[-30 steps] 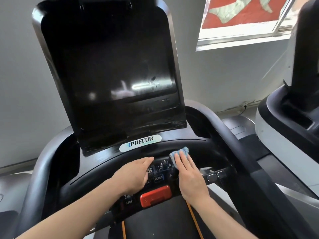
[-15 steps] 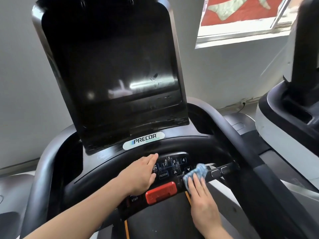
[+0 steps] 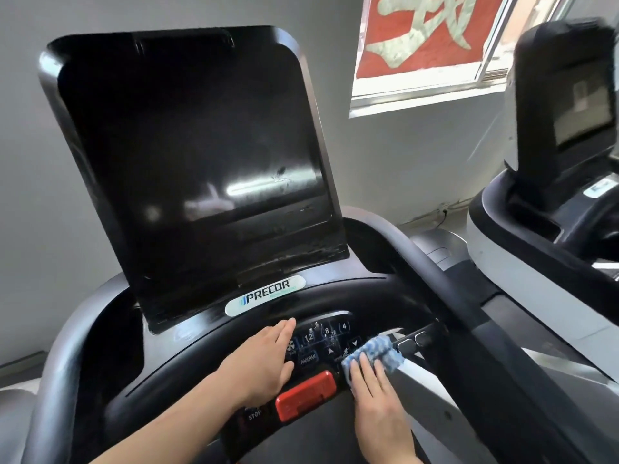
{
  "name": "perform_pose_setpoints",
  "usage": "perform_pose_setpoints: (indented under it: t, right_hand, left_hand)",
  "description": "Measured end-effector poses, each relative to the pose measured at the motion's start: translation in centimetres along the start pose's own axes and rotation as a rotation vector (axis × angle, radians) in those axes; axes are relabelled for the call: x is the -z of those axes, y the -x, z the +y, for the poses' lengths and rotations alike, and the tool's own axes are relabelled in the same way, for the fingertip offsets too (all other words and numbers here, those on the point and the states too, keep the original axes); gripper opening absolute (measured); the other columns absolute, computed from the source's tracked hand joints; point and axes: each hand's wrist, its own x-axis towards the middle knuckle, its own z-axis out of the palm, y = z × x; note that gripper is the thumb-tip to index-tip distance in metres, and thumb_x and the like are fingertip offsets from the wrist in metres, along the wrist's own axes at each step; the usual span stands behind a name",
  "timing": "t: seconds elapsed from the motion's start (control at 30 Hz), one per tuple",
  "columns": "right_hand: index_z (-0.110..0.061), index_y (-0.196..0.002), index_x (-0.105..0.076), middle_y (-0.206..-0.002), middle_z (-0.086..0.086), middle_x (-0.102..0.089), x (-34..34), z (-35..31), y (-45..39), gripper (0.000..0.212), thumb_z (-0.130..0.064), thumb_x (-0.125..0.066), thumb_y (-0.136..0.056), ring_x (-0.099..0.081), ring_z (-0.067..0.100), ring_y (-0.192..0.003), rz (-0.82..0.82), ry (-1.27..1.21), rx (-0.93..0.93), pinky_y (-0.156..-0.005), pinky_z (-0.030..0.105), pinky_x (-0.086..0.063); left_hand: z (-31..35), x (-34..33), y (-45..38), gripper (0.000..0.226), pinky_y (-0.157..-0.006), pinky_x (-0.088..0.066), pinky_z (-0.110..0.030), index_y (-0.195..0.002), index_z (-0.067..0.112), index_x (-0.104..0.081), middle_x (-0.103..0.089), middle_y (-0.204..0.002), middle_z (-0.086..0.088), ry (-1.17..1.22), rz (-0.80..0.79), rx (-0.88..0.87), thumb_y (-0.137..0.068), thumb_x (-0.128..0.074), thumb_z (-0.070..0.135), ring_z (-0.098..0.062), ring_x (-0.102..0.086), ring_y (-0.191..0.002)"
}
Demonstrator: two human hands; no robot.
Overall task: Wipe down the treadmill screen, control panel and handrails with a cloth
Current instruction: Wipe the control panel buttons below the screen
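The treadmill's big dark screen (image 3: 201, 155) tilts up at the centre, with smears and glare low on it. Below it lies the black control panel (image 3: 326, 339) with number keys and a red stop button (image 3: 306, 395). My right hand (image 3: 376, 396) presses a blue and white cloth (image 3: 376, 353) flat against the panel's right end, fingers straight over it. My left hand (image 3: 264, 361) rests flat on the panel's left part, fingers extended. The right handrail (image 3: 469, 316) runs down to the right and the grey left handrail (image 3: 63, 346) curves down at the left.
A second machine (image 3: 552, 209) with its own screen stands close on the right. A grey wall is behind, with a window (image 3: 428, 45) showing a red banner at the upper right.
My right hand slid the cloth from the number keys rightward and down to the panel's right end. My left hand stayed in place. The view tilted upward.
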Motion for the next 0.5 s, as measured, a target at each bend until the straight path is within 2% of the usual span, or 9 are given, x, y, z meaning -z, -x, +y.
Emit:
perform_pose_setpoints:
  t: [0.1,0.2,0.23,0.33,0.4,0.43,0.5]
  right_hand:
    - [-0.009,-0.161,-0.031,-0.168,0.010,-0.033,1.0,-0.8,-4.7,0.072,-0.004,-0.028,-0.089,-0.029,0.033,-0.157,-0.063,0.059,-0.003,-0.124,0.046,-0.030]
    - [-0.010,-0.164,-0.029,-0.173,0.009,-0.023,0.9,-1.0,-3.5,0.074,-0.004,-0.028,-0.090,-0.016,0.031,-0.161,-0.103,0.066,-0.020,-0.127,0.045,-0.024]
    - [-0.009,-0.162,-0.034,-0.171,0.010,-0.028,0.8,-1.0,-2.0,0.073,-0.004,-0.031,-0.089,-0.021,0.032,-0.159,-0.076,0.052,-0.013,-0.125,0.044,-0.026]
    - [-0.003,-0.146,-0.058,-0.157,0.013,-0.050,1.2,-1.4,1.0,0.066,-0.004,-0.040,-0.083,-0.054,0.038,-0.140,-0.006,-0.032,-0.041,-0.118,0.039,-0.031]
    - [-0.003,-0.143,-0.061,-0.151,0.013,-0.057,2.0,-1.7,-1.4,0.063,-0.003,-0.047,-0.082,-0.058,0.040,-0.135,0.026,-0.025,-0.057,-0.120,0.038,-0.027]
    - [-0.003,-0.144,-0.060,-0.151,0.014,-0.057,2.6,-1.9,-3.1,0.064,0.001,-0.056,-0.080,-0.058,0.041,-0.135,0.041,-0.021,-0.072,-0.121,0.039,-0.030]
    - [-0.004,-0.147,-0.057,-0.153,0.015,-0.056,3.2,-2.3,-4.8,0.082,0.011,-0.076,-0.068,-0.056,0.041,-0.138,0.017,-0.028,-0.109,-0.118,0.043,-0.042]
  left_hand:
    - [0.1,0.3,0.1,0.081,-0.128,-0.015,-0.031,-0.167,0.020,0.007,-0.006,-0.175,0.002,-0.005,-0.014,0.003,-0.107,-0.042,0.045,-0.018,-0.013,-0.159]
    - [0.1,0.3,0.2,0.083,-0.129,-0.016,-0.033,-0.166,0.020,0.007,-0.006,-0.175,0.001,-0.007,-0.025,0.003,-0.106,-0.043,0.046,-0.018,-0.013,-0.159]
    - [0.1,0.3,0.1,0.083,-0.129,-0.016,-0.033,-0.166,0.020,0.007,-0.007,-0.175,0.001,-0.005,-0.023,0.002,-0.106,-0.044,0.046,-0.018,-0.013,-0.159]
    - [0.0,0.3,0.1,0.084,-0.128,-0.017,-0.033,-0.167,0.020,0.006,-0.007,-0.175,0.001,0.003,-0.024,0.000,-0.105,-0.045,0.046,-0.017,-0.013,-0.159]
    - [0.0,0.3,0.1,0.084,-0.128,-0.016,-0.032,-0.167,0.019,0.006,-0.007,-0.175,0.000,0.005,-0.022,-0.006,-0.105,-0.045,0.046,-0.017,-0.013,-0.159]
    - [0.0,0.4,0.1,0.085,-0.128,-0.016,-0.032,-0.167,0.019,0.006,-0.007,-0.175,0.000,0.003,-0.020,-0.008,-0.105,-0.046,0.045,-0.017,-0.013,-0.159]
    - [0.0,0.4,0.2,0.085,-0.128,-0.016,-0.032,-0.167,0.019,0.006,-0.007,-0.175,0.000,0.003,-0.026,-0.010,-0.105,-0.046,0.045,-0.018,-0.013,-0.159]
